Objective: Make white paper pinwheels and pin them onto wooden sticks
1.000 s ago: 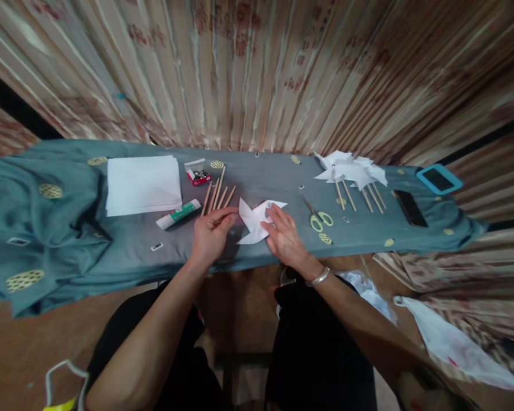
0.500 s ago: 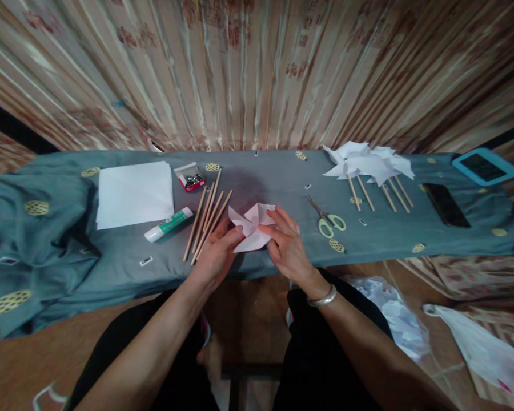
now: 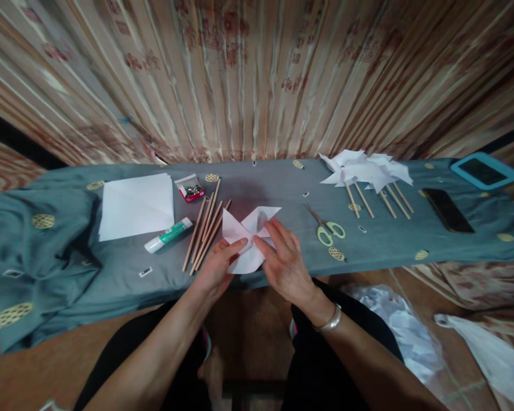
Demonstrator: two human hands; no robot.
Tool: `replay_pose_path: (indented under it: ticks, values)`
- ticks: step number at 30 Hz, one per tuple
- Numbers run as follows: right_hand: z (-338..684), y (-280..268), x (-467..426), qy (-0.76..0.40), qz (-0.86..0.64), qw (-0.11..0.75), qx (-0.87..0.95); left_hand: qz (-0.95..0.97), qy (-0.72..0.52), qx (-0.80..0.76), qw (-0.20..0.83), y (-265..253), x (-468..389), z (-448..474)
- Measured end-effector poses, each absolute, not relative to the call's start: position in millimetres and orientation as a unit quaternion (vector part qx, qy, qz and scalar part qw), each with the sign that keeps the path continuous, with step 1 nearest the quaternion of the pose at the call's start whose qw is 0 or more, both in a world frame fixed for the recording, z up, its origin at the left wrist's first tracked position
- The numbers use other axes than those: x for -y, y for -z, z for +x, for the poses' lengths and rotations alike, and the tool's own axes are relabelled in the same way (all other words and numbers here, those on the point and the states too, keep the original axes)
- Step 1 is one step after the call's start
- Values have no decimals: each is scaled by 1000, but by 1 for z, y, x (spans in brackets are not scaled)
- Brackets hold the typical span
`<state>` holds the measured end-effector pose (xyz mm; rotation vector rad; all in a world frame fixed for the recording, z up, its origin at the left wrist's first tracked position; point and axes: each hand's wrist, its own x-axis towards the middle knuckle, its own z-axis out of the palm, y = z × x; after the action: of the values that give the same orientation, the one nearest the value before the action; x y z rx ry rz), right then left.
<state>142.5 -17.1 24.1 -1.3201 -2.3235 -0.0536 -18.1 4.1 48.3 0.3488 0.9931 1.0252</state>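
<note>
A white paper pinwheel [image 3: 247, 260] with its points folded toward the centre is held between my two hands, over the front of the cloth-covered table. My left hand [image 3: 216, 262] grips its left side, thumb on top near the middle and the other fingers partly hidden beneath. On the right, my right hand [image 3: 285, 260] is closed on the paper, fingertips pressing near the centre and on the right fold. Just left of my left hand lie several wooden sticks [image 3: 203, 234]. Green-handled scissors [image 3: 325, 225] rest to the right of my right hand.
A stack of white paper [image 3: 137, 205], a glue stick [image 3: 168, 234] and a red box of metal pins [image 3: 191, 188] lie on the left. Several finished pinwheels [image 3: 364, 168] on sticks, a phone [image 3: 448, 210] and a blue-framed tablet [image 3: 484, 170] are on the right. Plastic bags [image 3: 405, 325] stand on the floor.
The pinwheel has turned flatter toward me and sits slightly lower, so its folded centre shows more. My right fingertips have shifted in toward the middle. The view has tilted slightly upward.
</note>
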Motion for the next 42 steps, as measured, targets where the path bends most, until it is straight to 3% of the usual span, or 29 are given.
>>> replay_pose_path:
  ticks: [11, 23, 32, 38, 42]
  values:
    - [132, -29, 25, 21, -485, 232, 843, 223, -520, -453, 689, -52, -6, -17]
    - [124, -37, 27, 26, -468, 270, 841, 180, -535, -372, 737, -41, -11, -21]
    - [121, -46, 28, 36, -471, 261, 842, 160, -548, -408, 712, -48, -11, -20]
    - [131, -66, 30, 19, -473, 349, 809, 153, -569, -425, 687, -49, -16, -23]
    - [141, -66, 22, -118, -538, 431, 715, 155, -580, -430, 675, -48, -16, -24]
